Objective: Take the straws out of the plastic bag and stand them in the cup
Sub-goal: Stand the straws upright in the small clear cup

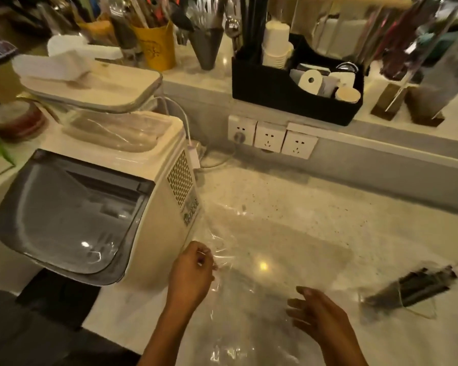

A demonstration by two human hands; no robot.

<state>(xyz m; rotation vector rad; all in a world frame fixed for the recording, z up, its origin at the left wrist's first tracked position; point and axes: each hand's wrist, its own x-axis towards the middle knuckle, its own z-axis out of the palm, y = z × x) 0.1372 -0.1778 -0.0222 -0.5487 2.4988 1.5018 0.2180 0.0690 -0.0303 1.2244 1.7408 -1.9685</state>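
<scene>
One bundle of dark straws [418,287] already lies loose on the speckled pale table [315,202] at four o'clock, so the left hand [193,273] pinches the emptied clear plastic bag [238,260], the right hand [317,310] hovers open-fingered, and standing them in a cup seemingly remains.

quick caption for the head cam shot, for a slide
Left hand pinches the clear plastic bag on the counter; right hand open beside it; dark straw bundle lies at right.
</scene>
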